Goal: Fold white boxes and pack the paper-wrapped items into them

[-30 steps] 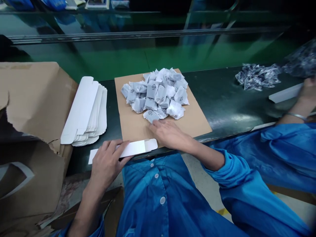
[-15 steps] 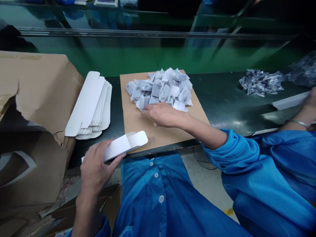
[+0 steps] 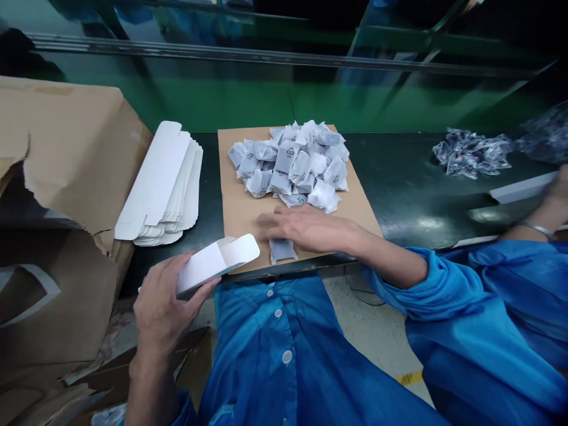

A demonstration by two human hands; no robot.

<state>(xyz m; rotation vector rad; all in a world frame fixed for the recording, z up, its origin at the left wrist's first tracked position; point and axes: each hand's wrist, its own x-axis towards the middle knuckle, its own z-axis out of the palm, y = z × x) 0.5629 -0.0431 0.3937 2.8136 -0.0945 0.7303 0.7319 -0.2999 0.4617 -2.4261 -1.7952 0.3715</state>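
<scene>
My left hand (image 3: 162,302) is closed around a narrow white carton (image 3: 204,266), whose end flap stands out toward the right. My right hand (image 3: 306,228) is over the near part of a brown cardboard sheet (image 3: 239,228). Just below its palm lies one small grey packet in a frosted plastic bag (image 3: 283,251). Motion smears the right fingertips, so I cannot tell whether they grip this packet. Beyond the hand, a heap of similar bagged packets (image 3: 295,163) covers the sheet's far half.
Flat white cartons (image 3: 155,183) are stacked at left, beside a torn brown cardboard box (image 3: 75,136). On the dark bench (image 3: 399,177) lie crumpled clear plastic bags (image 3: 473,154). A co-worker's hand (image 3: 557,198) and a white carton (image 3: 523,186) are at the right edge.
My right hand has come back from the heap toward the bench's near edge, and a bagged packet now shows beneath it. The left hand, still with the carton, has shifted slightly left.
</scene>
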